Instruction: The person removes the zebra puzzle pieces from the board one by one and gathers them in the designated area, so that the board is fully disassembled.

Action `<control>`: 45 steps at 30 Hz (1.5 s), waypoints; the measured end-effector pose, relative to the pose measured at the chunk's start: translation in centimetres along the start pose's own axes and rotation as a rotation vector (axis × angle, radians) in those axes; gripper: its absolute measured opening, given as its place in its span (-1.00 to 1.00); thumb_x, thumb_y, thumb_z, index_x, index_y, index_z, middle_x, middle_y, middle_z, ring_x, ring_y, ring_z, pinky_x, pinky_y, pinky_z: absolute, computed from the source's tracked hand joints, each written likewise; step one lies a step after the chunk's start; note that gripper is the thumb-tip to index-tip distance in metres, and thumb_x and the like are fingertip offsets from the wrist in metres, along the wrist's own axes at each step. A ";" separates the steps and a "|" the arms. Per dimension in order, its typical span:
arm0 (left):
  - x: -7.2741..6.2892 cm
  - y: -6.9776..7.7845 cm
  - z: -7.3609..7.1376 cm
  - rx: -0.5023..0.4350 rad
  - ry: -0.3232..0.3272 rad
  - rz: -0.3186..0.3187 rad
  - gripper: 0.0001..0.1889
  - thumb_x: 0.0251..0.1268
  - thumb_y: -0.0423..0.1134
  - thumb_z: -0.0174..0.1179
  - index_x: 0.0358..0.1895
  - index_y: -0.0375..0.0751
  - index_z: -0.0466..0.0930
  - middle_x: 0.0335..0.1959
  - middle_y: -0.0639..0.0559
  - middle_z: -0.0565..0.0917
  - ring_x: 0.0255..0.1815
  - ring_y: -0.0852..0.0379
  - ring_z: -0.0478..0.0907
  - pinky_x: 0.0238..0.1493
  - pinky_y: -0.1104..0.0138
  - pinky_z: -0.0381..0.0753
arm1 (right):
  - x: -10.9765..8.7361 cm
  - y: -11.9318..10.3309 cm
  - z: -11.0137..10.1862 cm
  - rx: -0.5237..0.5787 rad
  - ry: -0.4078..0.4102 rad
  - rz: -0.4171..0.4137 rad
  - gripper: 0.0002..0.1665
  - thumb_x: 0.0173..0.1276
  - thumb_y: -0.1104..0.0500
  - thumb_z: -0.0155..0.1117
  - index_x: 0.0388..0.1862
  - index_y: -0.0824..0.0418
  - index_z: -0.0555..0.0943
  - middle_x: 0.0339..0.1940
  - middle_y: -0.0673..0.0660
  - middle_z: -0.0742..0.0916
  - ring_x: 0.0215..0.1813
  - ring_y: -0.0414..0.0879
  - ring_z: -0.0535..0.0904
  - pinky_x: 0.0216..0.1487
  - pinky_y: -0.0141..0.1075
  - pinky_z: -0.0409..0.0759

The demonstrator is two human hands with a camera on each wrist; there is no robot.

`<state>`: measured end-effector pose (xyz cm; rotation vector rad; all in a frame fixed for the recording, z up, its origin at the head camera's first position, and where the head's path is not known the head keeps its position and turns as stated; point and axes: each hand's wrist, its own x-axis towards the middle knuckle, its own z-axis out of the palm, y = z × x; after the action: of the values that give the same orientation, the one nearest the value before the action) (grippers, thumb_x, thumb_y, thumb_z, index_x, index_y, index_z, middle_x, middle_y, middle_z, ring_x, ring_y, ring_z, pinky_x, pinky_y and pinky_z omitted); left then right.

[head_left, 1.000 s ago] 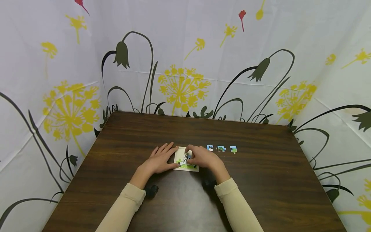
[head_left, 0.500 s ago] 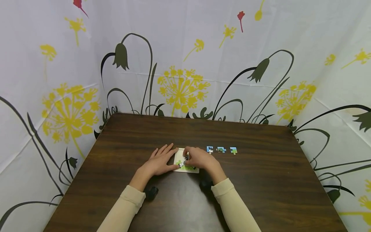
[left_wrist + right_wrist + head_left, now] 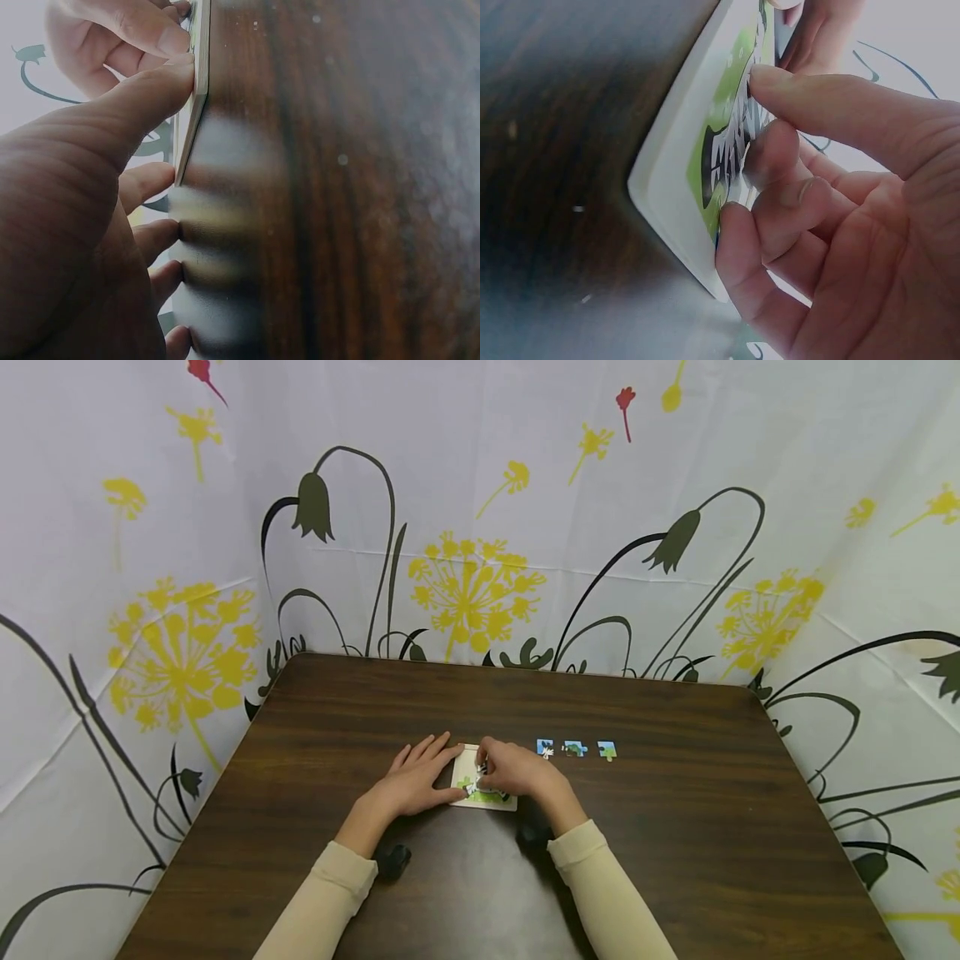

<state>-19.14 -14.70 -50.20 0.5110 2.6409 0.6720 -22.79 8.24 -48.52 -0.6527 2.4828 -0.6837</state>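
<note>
A small puzzle board with a pale frame lies on the table, showing part of a zebra on green grass. My left hand lies flat at its left side, fingers spread; the thumb presses on the near frame edge and the index fingertip touches the far corner. Over the board, my right hand has its thumb and fingers bent down around a zebra puzzle piece, mostly covered by the fingers. The right wrist view shows the thumb tip and curled fingers right at the printed surface.
Three loose puzzle pieces lie in a row right of the board: one with zebra stripes, a blue-green one and another. The dark wooden table meets a flowered white curtain behind.
My right hand has shifted slightly left over the board with its fingers on the piece, and the piece's blue part is no longer visible. The left hand stays in place.
</note>
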 end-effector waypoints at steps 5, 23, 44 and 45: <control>-0.2 0.0 0.0 0.013 0.001 -0.004 -0.11 0.53 0.25 0.27 0.77 0.06 0.14 0.83 -0.13 -0.02 0.83 -0.27 -0.12 0.72 -0.37 -0.20 | 0.0 0.2 0.2 -0.014 0.021 -0.018 -0.76 0.53 0.11 0.44 0.04 0.09 0.58 -0.32 -0.01 0.69 -0.38 -0.16 0.58 -0.32 -0.27 0.55; -0.1 0.0 0.2 -0.016 0.004 0.022 -0.10 0.51 0.26 0.28 0.76 0.04 0.16 0.82 -0.18 -0.02 0.83 -0.30 -0.14 0.72 -0.36 -0.24 | -0.9 -0.5 0.6 -0.162 0.140 -0.015 -0.78 0.50 0.10 0.48 0.04 -0.08 0.67 0.04 0.12 0.60 -0.44 -0.06 0.50 -0.42 -0.24 0.47; 1.1 -1.9 1.7 -0.018 0.008 0.000 -0.05 0.46 0.31 0.30 0.78 0.21 0.08 0.84 -0.04 -0.09 0.85 -0.20 -0.21 0.75 -0.31 -0.31 | -1.4 -0.4 -0.3 -0.186 0.130 -0.091 -0.78 0.56 0.24 0.34 0.04 -0.06 0.74 0.03 0.06 0.74 -0.09 -0.05 0.69 -0.14 -0.16 0.66; 1.1 -1.9 1.7 -0.020 0.009 0.001 -0.05 0.46 0.31 0.30 0.78 0.21 0.08 0.84 -0.04 -0.09 0.85 -0.20 -0.21 0.75 -0.31 -0.31 | -1.4 -0.5 -0.3 -0.183 0.128 -0.094 -0.78 0.56 0.23 0.34 0.04 -0.06 0.75 0.02 0.06 0.74 -0.09 -0.05 0.69 -0.14 -0.16 0.67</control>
<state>-19.88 -15.16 -52.84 0.5047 2.6400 0.7019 -21.76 8.76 -47.58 -0.8203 2.6692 -0.5513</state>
